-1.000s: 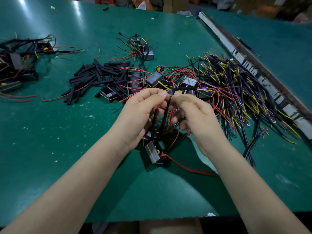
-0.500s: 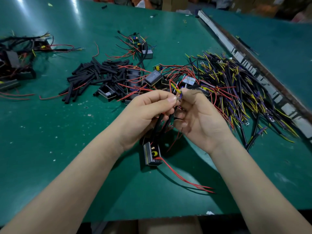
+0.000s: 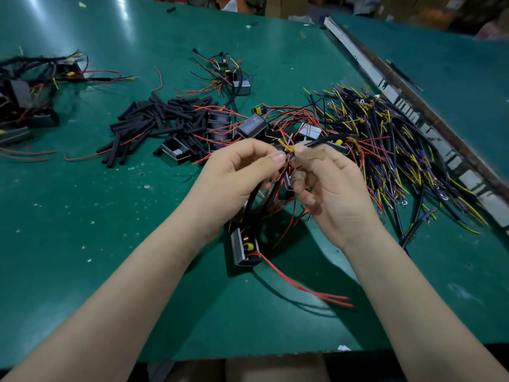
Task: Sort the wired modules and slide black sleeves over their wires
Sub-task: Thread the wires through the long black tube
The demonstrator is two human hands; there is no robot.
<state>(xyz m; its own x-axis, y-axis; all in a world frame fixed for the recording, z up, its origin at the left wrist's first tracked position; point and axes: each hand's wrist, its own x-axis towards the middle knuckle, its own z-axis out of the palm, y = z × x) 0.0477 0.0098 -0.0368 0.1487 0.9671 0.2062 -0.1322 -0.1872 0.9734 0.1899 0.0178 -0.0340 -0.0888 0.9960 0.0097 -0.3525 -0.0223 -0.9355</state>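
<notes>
i'm in the sleeving step. my left hand and right hand meet above the worktop, fingers curled, both pinching the yellow wire ends of one wired module, which hangs below them near the worktop's front. a black sleeve seems already on one lead. the loose black sleeves lie well to the left. next, i judge, i must bunch the tips tight and feed a sleeve over them.
</notes>
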